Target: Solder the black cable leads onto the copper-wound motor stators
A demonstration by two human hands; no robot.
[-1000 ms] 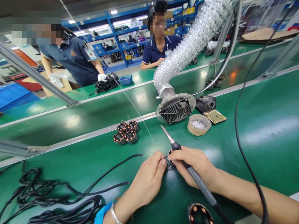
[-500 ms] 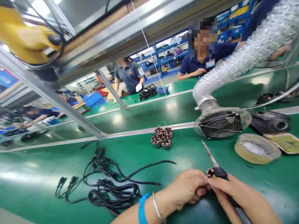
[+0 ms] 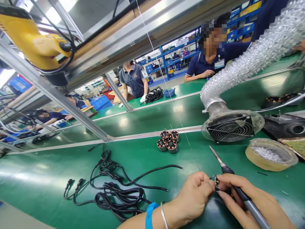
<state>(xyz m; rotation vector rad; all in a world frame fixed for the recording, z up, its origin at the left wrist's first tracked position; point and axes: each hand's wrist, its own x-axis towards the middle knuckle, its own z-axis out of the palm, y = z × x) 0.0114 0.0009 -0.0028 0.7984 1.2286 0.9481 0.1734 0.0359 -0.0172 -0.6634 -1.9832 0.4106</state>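
Head view: both bare hands meet above the green bench [image 3: 71, 171], fingertips nearly together. The right hand [image 3: 240, 194] has its grip closed around the handle of a soldering iron [image 3: 249, 205], and the thumb and fingers also pinch a small wound stator [image 3: 216, 183], partly hidden by them. The iron's metal tip points up and away, beyond the stator and clear of it. The left hand [image 3: 196, 194], its wrist bearing a blue band [image 3: 150, 216] and a silver bangle [image 3: 164, 215], has its grip pressed together on a short dark wire [image 3: 211, 177] at the stator's edge; whether the wire touches the windings cannot be told.

Left of the hands, black cables [image 3: 119, 197] lie in loose coils, two cut ends reaching toward the left hand. Four copper-wound stators [image 3: 172, 147] stand clustered near the bench's back rail. Beyond the iron's tip is a round fan [image 3: 230, 128] on a foil duct [image 3: 250, 60]; to its right sit a tub [image 3: 252, 159] of silvery bits and a black soldering-iron stand [image 3: 283, 125]. Across the bench, one person [image 3: 135, 81] wears white gloves beside bundled black cables [image 3: 153, 95].
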